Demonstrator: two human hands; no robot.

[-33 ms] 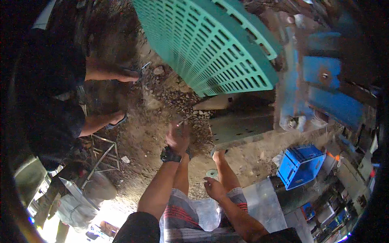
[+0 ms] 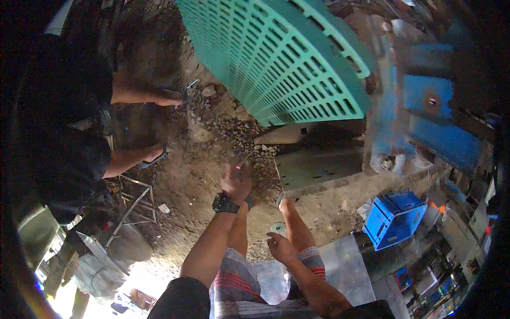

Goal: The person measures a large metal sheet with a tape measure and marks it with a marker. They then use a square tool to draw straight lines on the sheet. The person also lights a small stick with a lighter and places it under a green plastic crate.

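My left hand [image 2: 235, 179] reaches forward above the dirt floor, a dark watch [image 2: 226, 203] on its wrist. Motion smears its fingers, and a small reddish spot shows near them that I cannot identify. Close to my right knee, my right hand [image 2: 281, 248] is held with curled fingers. A tiny pale bit shows at its fingertips, too small to name. Just beyond that hand lies a flat, round, grey-green disc [image 2: 277, 227] with a centre hole.
Ahead stands a green slatted plastic panel [image 2: 276, 58], above a dark flat sheet [image 2: 319, 167]. A blue crate [image 2: 396, 218] sits at right. Another person's leg [image 2: 135, 159] and a thin metal frame [image 2: 130, 207] are at left. Gravel [image 2: 228, 125] covers part of the ground.
My left hand's blurred fingers have shifted slightly, and the pale streak by them now shows as a reddish spot. The far surroundings sit a little further right in view. My right hand looks unchanged.
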